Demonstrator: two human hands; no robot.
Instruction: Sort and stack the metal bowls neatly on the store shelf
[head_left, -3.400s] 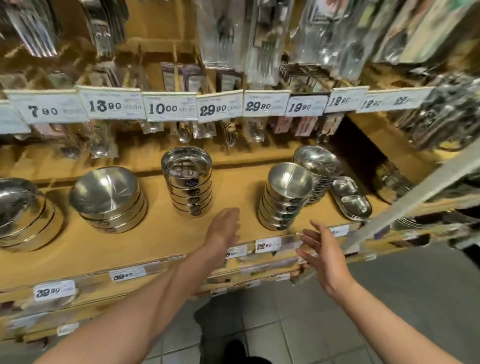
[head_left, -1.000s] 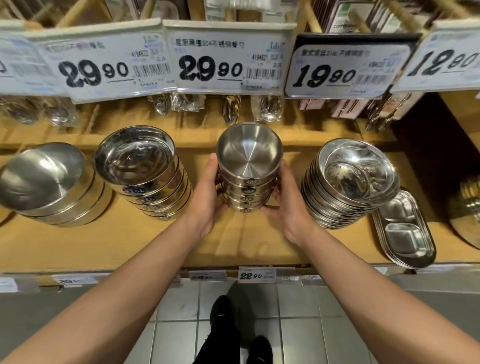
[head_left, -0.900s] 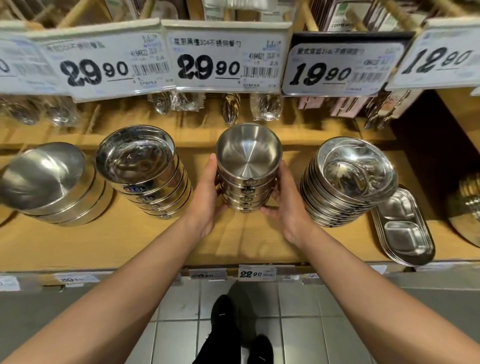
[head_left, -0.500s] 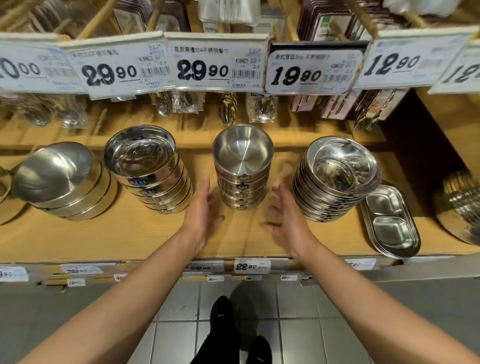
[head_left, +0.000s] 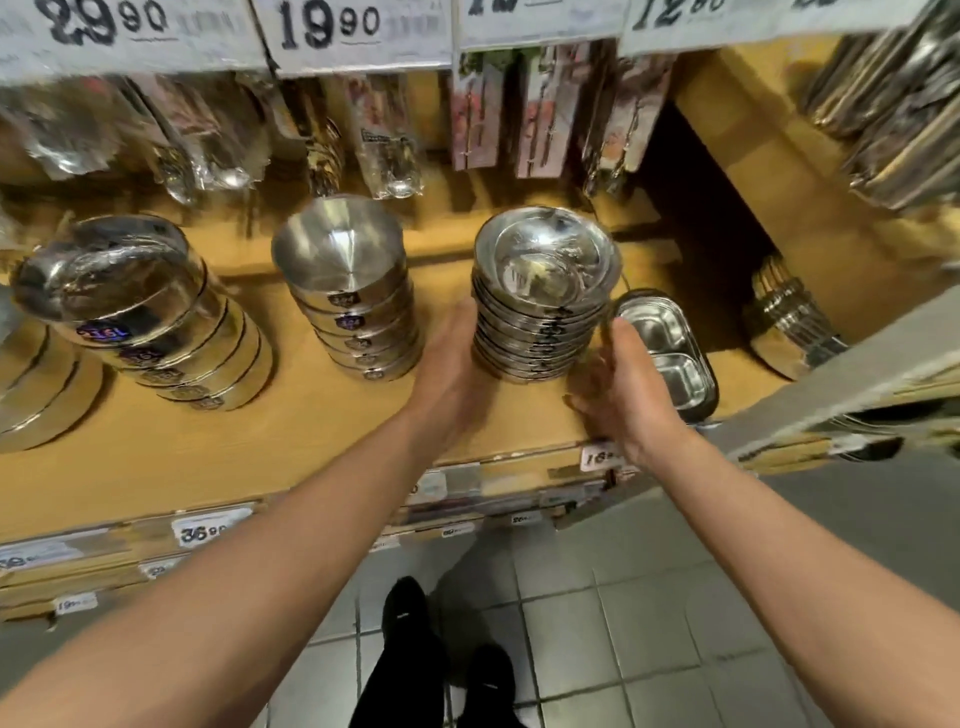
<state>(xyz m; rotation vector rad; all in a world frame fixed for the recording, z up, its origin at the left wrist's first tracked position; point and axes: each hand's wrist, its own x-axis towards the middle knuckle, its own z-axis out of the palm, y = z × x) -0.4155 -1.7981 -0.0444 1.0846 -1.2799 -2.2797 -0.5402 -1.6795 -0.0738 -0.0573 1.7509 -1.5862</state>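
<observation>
Both hands flank a stack of shallow metal bowls (head_left: 543, 306) on the shelf (head_left: 218, 441): left hand (head_left: 449, 371) at nine o'clock, right hand (head_left: 621, 387) at three, each grip spread, fingers against its sides.

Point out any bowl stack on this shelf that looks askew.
The leftmost stack of wide bowls leans hard toward the left, its bowls stepped rather than plumb. The shallow-dish stack between the left hand and right hand also tilts.
</observation>
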